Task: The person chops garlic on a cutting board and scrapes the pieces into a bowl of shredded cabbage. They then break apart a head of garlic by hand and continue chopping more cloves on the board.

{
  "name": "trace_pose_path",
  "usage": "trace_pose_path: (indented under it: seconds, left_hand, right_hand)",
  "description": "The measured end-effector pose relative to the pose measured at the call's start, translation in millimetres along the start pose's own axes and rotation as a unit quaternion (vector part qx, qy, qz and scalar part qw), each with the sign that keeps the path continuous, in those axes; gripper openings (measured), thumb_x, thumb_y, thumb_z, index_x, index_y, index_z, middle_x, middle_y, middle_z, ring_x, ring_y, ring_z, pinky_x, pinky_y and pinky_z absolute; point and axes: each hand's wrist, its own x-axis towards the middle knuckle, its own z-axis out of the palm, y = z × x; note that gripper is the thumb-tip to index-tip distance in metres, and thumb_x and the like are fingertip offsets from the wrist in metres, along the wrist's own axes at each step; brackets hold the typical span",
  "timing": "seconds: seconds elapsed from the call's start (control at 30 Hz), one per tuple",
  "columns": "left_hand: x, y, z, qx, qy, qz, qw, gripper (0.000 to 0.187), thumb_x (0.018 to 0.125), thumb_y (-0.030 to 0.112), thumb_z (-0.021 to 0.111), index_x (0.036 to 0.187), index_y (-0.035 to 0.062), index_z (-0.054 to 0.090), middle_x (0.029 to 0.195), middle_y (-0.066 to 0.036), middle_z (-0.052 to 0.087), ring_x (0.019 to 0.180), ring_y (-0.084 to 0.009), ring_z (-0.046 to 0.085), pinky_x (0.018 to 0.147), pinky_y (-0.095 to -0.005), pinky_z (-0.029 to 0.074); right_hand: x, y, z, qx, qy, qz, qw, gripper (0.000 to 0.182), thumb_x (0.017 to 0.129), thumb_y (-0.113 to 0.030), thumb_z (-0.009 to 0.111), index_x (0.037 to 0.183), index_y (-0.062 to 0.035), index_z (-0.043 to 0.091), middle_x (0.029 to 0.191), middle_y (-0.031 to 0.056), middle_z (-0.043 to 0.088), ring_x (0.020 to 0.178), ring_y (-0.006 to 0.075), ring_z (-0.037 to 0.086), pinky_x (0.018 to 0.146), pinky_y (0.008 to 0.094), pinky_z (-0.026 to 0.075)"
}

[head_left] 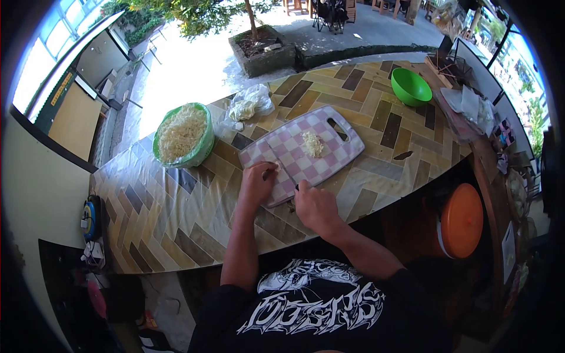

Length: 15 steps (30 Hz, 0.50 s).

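Note:
A pink-and-white checked cutting board (329, 147) lies on the patterned table (176, 217). A small heap of chopped pale food (312, 143) sits near the board's middle. My left hand (256, 183) rests on the board's near left corner, fingers curled on a small piece of food that I cannot make out. My right hand (316, 207) is at the board's near edge, closed on the dark handle of a knife (289, 176). The pale blade points toward my left hand's fingertips.
A green bowl (203, 150) heaped with shredded pale food stands left of the board. Behind the board lies a clear plastic bag (250, 105) with pale pieces. An empty green bowl (410, 86) sits far right. An orange-lidded container (462, 220) stands below the table's right end.

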Motion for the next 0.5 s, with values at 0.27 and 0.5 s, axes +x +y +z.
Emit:
trace_pose_path:
  seconds: [0.27, 0.5]
  left_hand:
    - [-0.5, -3.4, 4.4, 0.016, 0.001, -0.031, 0.999, 0.018, 0.088, 0.006, 0.077, 0.104, -0.0028, 0.079, 0.107, -0.020, 0.079, 0.100, -0.0371, 0.077, 0.090, -0.0412, 0.059]
    - [-8.3, -18.6, 15.8, -0.003, 0.051, 0.038, 0.998, 0.016, 0.088, 0.007, 0.077, 0.102, -0.0020, 0.079, 0.106, -0.020, 0.079, 0.100, -0.0394, 0.075, 0.091, -0.0445, 0.058]
  right_hand:
    - [-3.2, -16.5, 19.9, -0.058, 0.024, -0.031, 0.998, 0.012, 0.100, -0.012, 0.058, 0.100, -0.0011, 0.061, 0.072, 0.0173, 0.076, 0.070, 0.0338, 0.079, 0.062, 0.0437, 0.064]
    - [29.9, -15.3, 18.9, -0.027, 0.023, -0.038, 0.999, 0.014, 0.099, -0.010, 0.055, 0.103, 0.0012, 0.061, 0.080, 0.0219, 0.077, 0.078, 0.0382, 0.079, 0.070, 0.0474, 0.064]
